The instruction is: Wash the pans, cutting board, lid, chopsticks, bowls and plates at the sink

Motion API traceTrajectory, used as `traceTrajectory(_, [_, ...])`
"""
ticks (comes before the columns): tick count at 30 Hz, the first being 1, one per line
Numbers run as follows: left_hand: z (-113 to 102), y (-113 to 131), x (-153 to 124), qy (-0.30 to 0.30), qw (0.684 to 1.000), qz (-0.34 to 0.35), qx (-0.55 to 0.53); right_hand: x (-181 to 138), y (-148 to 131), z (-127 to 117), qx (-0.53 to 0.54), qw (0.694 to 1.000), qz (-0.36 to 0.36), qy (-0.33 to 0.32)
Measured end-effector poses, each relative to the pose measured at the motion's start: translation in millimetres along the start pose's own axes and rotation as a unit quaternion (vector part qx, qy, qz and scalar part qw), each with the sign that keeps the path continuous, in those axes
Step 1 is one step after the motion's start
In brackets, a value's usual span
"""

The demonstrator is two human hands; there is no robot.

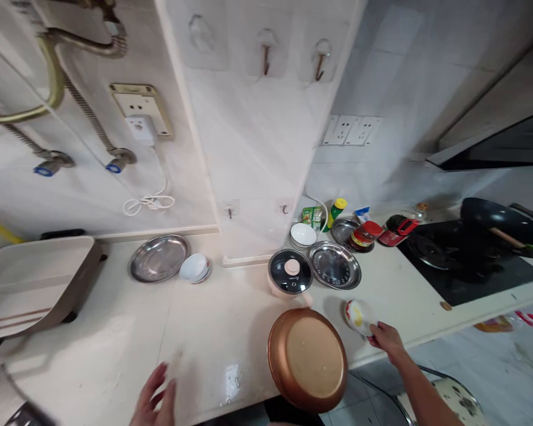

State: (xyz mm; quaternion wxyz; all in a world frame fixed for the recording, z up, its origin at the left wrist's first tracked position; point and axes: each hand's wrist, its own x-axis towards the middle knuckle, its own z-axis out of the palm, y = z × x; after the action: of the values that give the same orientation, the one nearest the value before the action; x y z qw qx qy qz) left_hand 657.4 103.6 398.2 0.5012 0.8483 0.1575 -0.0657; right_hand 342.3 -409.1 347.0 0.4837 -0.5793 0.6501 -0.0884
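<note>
White bowl (363,318) gripped at edge by right hand (388,341), right of coppery pan (315,360); left hand (154,403) loosely open, empty.

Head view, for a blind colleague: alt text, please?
A person's right hand holds a small bowl at a kitchen counter; the left hand is open. Between them is a copper-coloured pan, a lidded pot behind it.

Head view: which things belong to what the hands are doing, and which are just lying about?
In use:
red-patterned bowl, gripped at its rim by the right hand; the left hand is open, holding nothing.

Seemingly just lying about:
copper-coloured pan
glass-lidded electric pot
wok
red-lidded jar
</note>
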Motion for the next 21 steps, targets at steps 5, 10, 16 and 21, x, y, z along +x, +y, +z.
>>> traceTrajectory(5, [44.9, 17.7, -22.6, -0.165, 0.978, 0.011, -0.129, -8.5, -50.0, -14.8, -0.097, 0.99, -0.094, -0.043])
traceTrajectory(10, [68.5, 40.9, -40.5, -0.327, 0.913, -0.045, -0.239, -80.2, -132.8, 84.1, -0.12, 0.943, -0.212, -0.227])
traceTrajectory(16, [51.7, 38.3, -42.1, -0.372, 0.867, -0.125, -0.306, -207.5, -151.1, 247.8, -0.141, 0.863, -0.278, -0.398])
traceTrajectory(21, [37.3, 0.8, -16.6, -0.246, 0.88, -0.199, -0.353, -221.2, -155.4, 285.2, -0.127, 0.82, -0.293, -0.474])
